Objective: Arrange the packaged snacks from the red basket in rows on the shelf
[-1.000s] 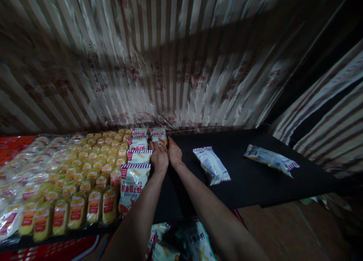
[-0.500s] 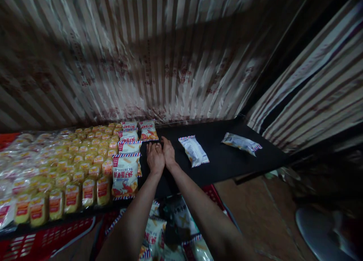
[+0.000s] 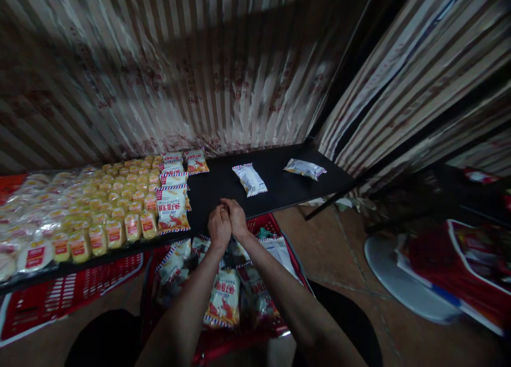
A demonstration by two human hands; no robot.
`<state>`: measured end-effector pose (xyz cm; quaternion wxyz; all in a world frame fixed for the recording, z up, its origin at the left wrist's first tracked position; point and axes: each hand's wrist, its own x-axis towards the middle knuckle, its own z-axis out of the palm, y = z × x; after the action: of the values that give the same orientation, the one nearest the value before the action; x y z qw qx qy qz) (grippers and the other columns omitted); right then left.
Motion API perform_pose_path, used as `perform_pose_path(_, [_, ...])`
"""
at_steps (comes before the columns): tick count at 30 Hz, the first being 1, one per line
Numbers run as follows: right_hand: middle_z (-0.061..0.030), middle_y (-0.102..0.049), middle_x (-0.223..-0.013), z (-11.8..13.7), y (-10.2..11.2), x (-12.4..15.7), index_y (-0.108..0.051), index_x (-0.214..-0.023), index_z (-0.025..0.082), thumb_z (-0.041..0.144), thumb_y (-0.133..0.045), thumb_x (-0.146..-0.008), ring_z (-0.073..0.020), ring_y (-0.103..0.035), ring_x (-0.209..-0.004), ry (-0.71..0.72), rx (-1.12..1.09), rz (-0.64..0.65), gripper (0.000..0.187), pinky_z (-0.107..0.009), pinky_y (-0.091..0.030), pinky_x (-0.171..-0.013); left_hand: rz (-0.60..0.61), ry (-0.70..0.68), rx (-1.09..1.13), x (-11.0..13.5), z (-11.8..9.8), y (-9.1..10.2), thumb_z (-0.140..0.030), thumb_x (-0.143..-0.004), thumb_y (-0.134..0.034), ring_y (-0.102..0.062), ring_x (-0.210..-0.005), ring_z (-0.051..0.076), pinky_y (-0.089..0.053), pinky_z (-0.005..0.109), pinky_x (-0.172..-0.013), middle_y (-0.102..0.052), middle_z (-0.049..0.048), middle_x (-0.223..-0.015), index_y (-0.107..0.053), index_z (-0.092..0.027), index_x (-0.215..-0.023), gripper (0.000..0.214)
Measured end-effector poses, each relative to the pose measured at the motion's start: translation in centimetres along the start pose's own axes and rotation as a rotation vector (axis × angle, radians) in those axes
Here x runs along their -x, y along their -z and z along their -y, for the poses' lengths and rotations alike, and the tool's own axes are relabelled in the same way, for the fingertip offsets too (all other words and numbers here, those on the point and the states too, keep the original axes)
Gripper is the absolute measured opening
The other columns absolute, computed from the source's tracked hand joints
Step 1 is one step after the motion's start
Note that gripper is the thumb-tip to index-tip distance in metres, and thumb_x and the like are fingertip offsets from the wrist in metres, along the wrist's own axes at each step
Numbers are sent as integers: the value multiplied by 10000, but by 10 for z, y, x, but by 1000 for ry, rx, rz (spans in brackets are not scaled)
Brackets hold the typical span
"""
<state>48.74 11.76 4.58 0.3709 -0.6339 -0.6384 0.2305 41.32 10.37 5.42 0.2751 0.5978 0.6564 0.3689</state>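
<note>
My left hand [image 3: 219, 227] and my right hand [image 3: 237, 218] are side by side and touching, over the front edge of the black shelf [image 3: 275, 194]. Their fingers curl inward, and no item shows in either. Below them, a red basket [image 3: 300, 268] holds several snack bags [image 3: 223, 298] with striped edges. Left of my hands, more snack bags [image 3: 172, 210] form a column on the shelf, and one bag [image 3: 196, 161] lies beside its far end. To the right lie a pale bag [image 3: 250, 180] and another bag [image 3: 305, 168], both with plain sides up.
Rows of yellow wrapped cakes [image 3: 115, 234] cover the shelf's left part. Striped sheeting [image 3: 223, 90] hangs behind. A second red basket [image 3: 91, 279] is under the shelf at left. On the right, a grey round stool seat [image 3: 383, 271] stands beside a red container [image 3: 431, 250].
Both hands have drawn back from the shelf surface toward its front edge, and their fingers have curled. The view has shifted, showing more of the basket below and the stool at right.
</note>
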Motion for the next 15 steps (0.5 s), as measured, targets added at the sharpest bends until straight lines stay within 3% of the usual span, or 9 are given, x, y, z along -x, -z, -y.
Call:
perform_pose_path(7, [-78, -637, -1075, -9, 23, 63, -639, -1128, 195, 75, -432, -792, -170, -593, -1001, 10, 1, 30, 412, -304, -471, -891, 31, -145, -58, 60, 9, -6, -179, -857, -313, -515, -1199, 197, -378, 358, -1050, -636, 133, -1174, -636, -117, -1040, 376])
perform_pose_path(11, [-81, -642, -1044, -20, 36, 98, -635, -1133, 192, 65, -431, -789, -177, -594, -980, 21, 46, 39, 420, -302, -477, -874, 94, -190, -79, 94, 12, -12, -176, -870, -306, -569, -1114, 194, -422, 357, -1012, -653, 123, -1127, -617, -121, -1075, 377])
perform_pose_path(15, [-105, -640, -1031, -32, 49, 133, -643, -1094, 154, 95, -410, -823, -192, -590, -970, 4, 150, -43, 362, -333, -473, -897, 133, -308, -169, 128, 22, -18, -154, -865, -320, -506, -1210, 201, -382, 384, -1063, -638, 119, -1169, -615, -122, -1091, 374])
